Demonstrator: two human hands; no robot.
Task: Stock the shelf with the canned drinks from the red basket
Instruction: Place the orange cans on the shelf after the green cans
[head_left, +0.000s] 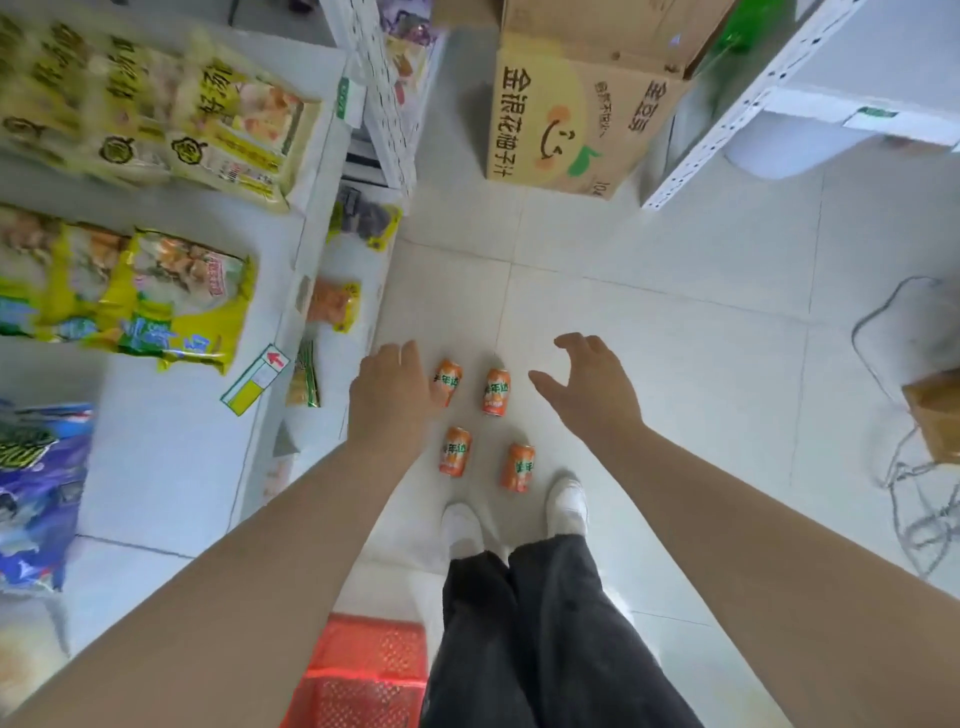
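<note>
Several orange drink cans stand on the white floor tiles in front of my feet: two farther ones (449, 379) (496, 392) and two nearer ones (455, 452) (518, 467). My left hand (389, 395) hangs palm down beside the far left can and overlaps its left edge; its fingers point down and hold nothing. My right hand (587, 384) hovers to the right of the cans with its fingers spread, empty. The red basket (358, 670) sits on the floor behind my left leg, at the bottom of the view.
White shelves (171, 457) on the left carry yellow snack bags (171, 306) and blue packs. A cardboard box (576, 119) stands on the floor ahead. Another white shelf unit (727, 124) is at the top right. A wire frame (914, 467) lies at the right edge.
</note>
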